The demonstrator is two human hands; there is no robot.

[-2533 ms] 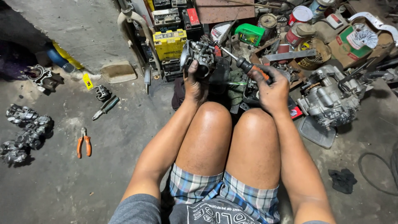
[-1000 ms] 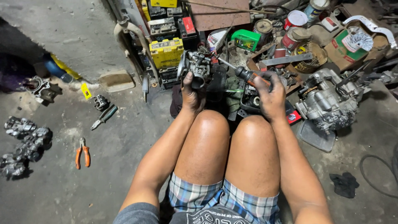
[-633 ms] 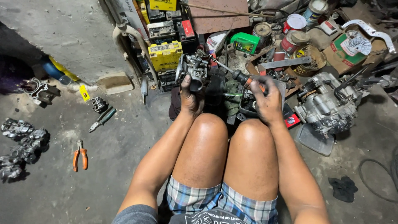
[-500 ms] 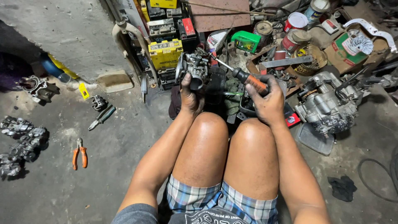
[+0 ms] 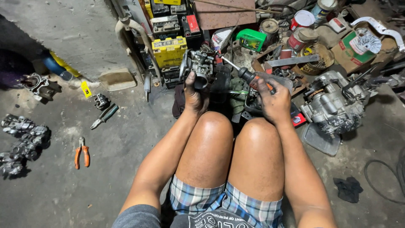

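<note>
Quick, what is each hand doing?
Left hand: closed around a grey metal carburetor.
Right hand: closed on an orange-handled screwdriver.

Both arms reach forward past the bent knees, elbows slightly flexed. The left hand (image 5: 195, 95) is raised with the wrist nearly straight, its fingers curled up and closed in a grip, thumb on the near side. The right hand (image 5: 274, 101) sits level with it, well apart, knuckles up, fingers wrapped shut, wrist bent slightly inward.
</note>
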